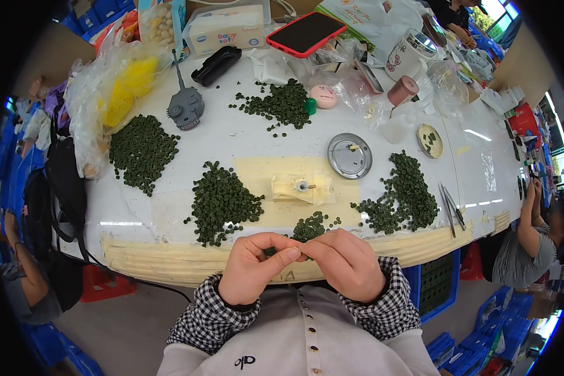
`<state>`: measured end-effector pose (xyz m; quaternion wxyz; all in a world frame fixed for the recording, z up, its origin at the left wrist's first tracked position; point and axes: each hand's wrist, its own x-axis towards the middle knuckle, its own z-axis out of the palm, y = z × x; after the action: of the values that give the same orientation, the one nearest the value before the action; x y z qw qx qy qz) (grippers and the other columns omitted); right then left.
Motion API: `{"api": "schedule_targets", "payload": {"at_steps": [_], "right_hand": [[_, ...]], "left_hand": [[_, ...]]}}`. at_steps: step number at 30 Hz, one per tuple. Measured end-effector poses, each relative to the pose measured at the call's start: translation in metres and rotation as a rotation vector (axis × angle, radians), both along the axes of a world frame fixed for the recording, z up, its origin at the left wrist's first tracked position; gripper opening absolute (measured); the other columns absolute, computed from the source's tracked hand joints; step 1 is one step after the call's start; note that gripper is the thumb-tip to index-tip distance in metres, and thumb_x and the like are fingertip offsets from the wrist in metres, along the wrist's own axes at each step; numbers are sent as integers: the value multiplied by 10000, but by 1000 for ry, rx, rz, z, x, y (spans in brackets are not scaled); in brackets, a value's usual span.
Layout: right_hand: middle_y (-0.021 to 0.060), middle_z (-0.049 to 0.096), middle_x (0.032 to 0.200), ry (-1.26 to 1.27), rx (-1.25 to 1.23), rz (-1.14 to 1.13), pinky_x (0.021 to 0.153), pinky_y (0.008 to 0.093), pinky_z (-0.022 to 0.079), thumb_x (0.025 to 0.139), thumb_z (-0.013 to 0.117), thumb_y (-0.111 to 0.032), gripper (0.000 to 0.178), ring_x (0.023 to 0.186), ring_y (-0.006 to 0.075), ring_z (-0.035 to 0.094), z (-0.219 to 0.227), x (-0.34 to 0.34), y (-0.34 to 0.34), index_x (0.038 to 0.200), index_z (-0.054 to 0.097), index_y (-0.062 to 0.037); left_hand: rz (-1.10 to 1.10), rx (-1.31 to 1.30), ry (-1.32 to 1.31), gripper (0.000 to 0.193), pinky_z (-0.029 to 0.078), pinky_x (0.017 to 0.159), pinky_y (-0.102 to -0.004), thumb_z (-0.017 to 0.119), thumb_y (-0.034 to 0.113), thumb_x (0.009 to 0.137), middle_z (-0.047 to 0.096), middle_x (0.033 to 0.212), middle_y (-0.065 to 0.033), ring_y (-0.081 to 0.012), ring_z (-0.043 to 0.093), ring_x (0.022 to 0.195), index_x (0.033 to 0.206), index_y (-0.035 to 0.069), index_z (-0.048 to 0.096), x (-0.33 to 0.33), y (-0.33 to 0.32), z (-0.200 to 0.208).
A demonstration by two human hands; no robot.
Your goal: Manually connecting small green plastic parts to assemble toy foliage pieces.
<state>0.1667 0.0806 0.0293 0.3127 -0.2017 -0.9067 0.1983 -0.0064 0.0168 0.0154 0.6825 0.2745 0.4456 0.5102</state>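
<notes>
Two hands—our left hand (252, 268) and right hand (343, 262)—meet fingertip to fingertip, pinched shut on a small green piece (271, 252) between them, just before the table edge (169, 263), nearer our left.

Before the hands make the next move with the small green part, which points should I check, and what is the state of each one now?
1. Both hands meet on one small green part: left hand, right hand, green part. Ok.
2. Grip firm: fingers hide most of it. Cannot tell.
3. More green parts within reach: small pile just ahead. Ok.
4. Yellowish block with metal pin unobstructed. Ok.
5. Tweezers on table at right. Ok.
6. Part free of defects: too small. Cannot tell.
</notes>
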Motion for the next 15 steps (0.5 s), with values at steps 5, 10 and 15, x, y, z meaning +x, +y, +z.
{"api": "schedule_targets", "payload": {"at_steps": [5,10,15], "right_hand": [[117,552,835,-10,42,-17,597,290,486,664,582,-42,358,704,230,567,0,-1,0,1010,575,52],[114,552,830,0,-36,25,595,284,484,675,580,-35,374,700,222,565,0,2,0,1038,576,57],[110,555,817,37,-23,31,585,282,483,679,580,-28,357,680,222,568,-1,4,1,1026,582,57]], "left_hand": [[-19,1,-15,117,416,661,-207,573,39,853,648,859,-104,-85,532,729,924,-48,608,-2,1,-1],[-61,-48,-148,135,464,725,-211,572,50,858,648,878,-100,-106,592,815,941,-50,609,-7,-1,-8],[-49,-37,-122,137,422,625,-167,578,68,858,653,854,-78,-51,550,715,942,-33,615,-4,0,-3]]}}
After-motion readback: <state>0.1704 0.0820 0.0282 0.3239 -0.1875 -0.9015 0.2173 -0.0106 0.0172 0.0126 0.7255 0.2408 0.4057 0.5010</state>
